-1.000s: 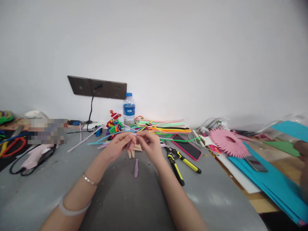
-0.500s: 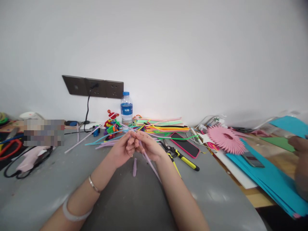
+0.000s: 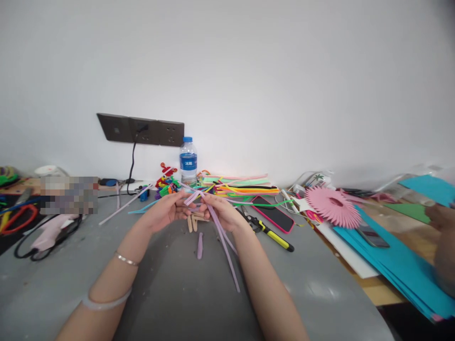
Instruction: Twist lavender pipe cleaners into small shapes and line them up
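Lilac pipe cleaners run between my two hands above the grey table, bent near the fingertips. Their long ends hang down to the right, over the inner side of my right wrist. My left hand pinches the bent part from the left. On the other side, my right hand has its fingers closed round the strands. Short tan pieces, like wooden sticks, show just under the fingers. A small tight lilac bundle lies on the table below them.
Behind my hands are a water bottle and a heap of coloured pipe cleaners. Yellow-handled pliers and a phone lie to the right. A pink glue gun sits left. Another person's hand holds green paper at far right.
My hands have moved apart from their close clasp, the left one shifting left. The lilac strands between them now show, with a long end swung down. The tan pieces have come into sight.
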Tool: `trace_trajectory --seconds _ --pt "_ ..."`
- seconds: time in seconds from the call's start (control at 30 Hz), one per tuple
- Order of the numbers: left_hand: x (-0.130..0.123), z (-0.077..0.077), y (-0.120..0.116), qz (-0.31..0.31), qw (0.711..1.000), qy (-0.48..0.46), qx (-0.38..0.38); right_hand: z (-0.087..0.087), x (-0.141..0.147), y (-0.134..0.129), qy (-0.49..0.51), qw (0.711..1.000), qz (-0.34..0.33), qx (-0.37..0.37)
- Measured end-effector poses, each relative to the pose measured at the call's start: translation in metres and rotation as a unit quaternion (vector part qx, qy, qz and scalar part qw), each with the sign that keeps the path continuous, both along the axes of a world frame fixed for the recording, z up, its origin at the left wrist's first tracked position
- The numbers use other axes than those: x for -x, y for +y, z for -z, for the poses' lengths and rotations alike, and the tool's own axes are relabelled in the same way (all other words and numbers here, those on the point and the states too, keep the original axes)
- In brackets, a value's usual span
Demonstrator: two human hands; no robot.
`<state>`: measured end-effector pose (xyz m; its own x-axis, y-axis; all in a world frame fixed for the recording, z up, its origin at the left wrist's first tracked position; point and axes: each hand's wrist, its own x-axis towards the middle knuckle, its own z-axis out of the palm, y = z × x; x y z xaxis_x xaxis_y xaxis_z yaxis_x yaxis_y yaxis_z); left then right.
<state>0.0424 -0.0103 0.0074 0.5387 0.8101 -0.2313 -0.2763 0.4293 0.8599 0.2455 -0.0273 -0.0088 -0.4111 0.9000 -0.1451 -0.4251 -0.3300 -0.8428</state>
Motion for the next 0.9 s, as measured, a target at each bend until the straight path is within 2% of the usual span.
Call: trace_trajectory --seconds 0.17,0.33,0.47,0.6,0.67,0.77,0.83,0.9 --pt "-0.002 -0.003 -0.005 0.016 0.997 0.052 -0.051 -0.002 0.004 -0.004 -0.061 0.995 0.017 -0.07" --pt "-0.001 -0.004 -0.008 0.033 0.992 0.09 -0.079 0.001 0.008 -0.006 -0.132 0.977 0.052 -0.162" --pt "-0.001 -0.003 -0.008 0.034 0.983 0.129 -0.123 0.003 0.01 -0.006 -0.165 0.968 0.047 -0.183" --pt "-0.002 -0.005 -0.008 0.032 0.977 0.144 -0.153 -0.004 0.008 -0.01 -0.175 0.968 0.01 -0.181" --pt "-0.001 -0.005 -0.007 0.01 0.978 0.14 -0.153 -0.009 0.003 -0.013 -0.185 0.967 -0.026 -0.176" --pt "0.003 -0.003 -0.002 -0.056 0.984 0.11 -0.132 -0.016 -0.008 -0.015 -0.198 0.963 -0.089 -0.158" --pt "0.007 -0.002 0.002 -0.097 0.986 0.088 -0.099 -0.017 -0.016 -0.015 -0.195 0.965 -0.1 -0.147" --pt "0.011 -0.001 0.005 -0.104 0.989 0.071 -0.071 -0.018 -0.021 -0.014 -0.181 0.969 -0.088 -0.14"
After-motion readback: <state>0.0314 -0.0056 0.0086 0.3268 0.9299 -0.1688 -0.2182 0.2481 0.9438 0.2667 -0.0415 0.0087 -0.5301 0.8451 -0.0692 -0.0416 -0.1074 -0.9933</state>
